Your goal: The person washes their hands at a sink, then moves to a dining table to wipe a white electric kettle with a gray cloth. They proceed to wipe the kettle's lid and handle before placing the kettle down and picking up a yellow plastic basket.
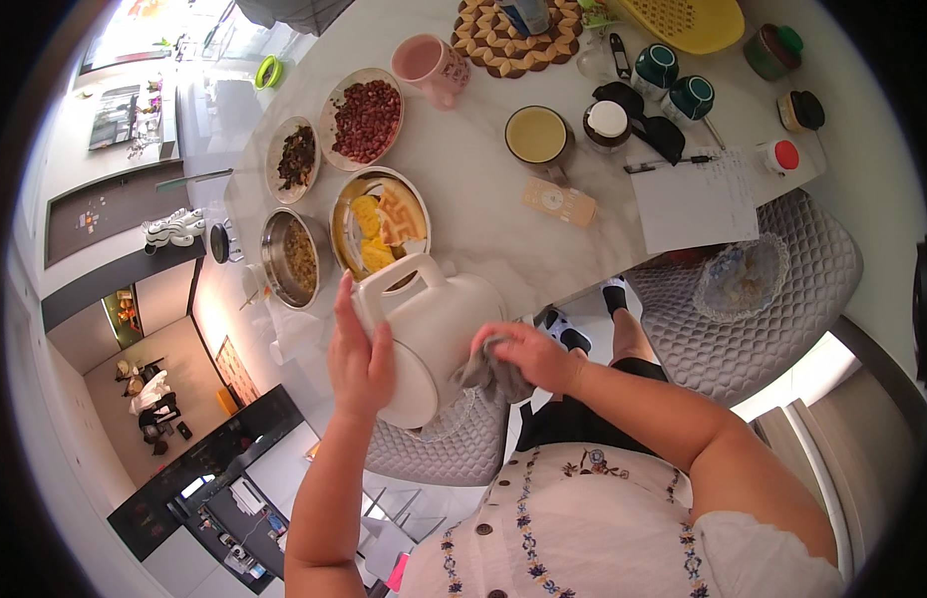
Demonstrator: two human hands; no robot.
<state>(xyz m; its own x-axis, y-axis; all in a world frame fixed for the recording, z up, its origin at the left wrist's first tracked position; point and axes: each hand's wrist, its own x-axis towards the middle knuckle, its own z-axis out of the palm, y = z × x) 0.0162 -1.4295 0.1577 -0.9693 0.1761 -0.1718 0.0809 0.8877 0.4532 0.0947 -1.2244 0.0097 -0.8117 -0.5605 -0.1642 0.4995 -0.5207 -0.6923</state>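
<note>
A white kettle or jug is tipped over at the near edge of the table, its handle turned toward the dishes and a flat round end facing me. My left hand steadies it, with the fingers along the handle side and the thumb by the round end. A crumpled grey cloth is bunched in my right hand against the kettle's side. Just beyond the handle is a steel plate with yellow pieces and flatbread. Beside that plate stands a steel bowl of brownish food.
Farther back are a plate of red beans or nuts, a plate of dark food and a pink mug. To the right sit a filled cup, a white-lidded jar, a written sheet and padded chairs.
</note>
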